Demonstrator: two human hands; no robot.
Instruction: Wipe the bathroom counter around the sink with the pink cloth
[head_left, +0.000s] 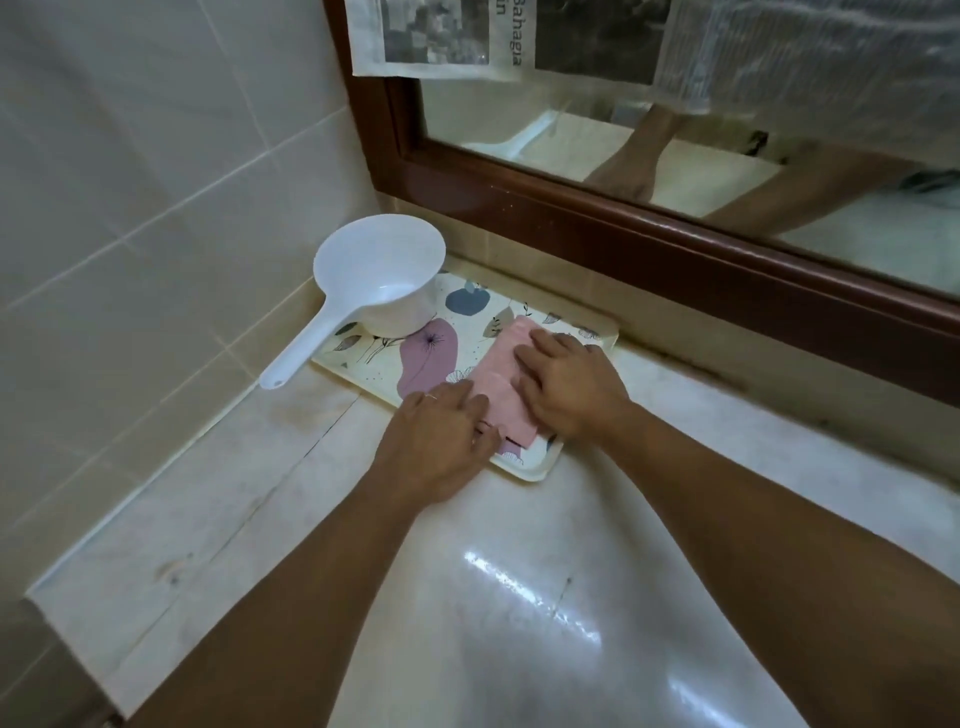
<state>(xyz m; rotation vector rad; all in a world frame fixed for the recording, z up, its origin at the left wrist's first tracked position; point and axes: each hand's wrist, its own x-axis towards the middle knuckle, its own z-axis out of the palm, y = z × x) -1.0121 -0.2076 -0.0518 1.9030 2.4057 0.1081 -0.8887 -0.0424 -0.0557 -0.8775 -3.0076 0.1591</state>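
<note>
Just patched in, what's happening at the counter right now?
A person has both hands on a folded pink cloth that lies on a floral tray in the counter's back corner. The right hand presses flat on top of it; the left hand rests at its near edge. A white dipper sits on the tray's far end. The cloth is not yet on the counter.

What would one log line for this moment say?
cloth: on tray | left hand: on cloth | right hand: flat on cloth | counter: unwiped

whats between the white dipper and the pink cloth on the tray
In the head view, only bare tray surface with its purple blob print lies between the white dipper and the pink cloth.
</note>
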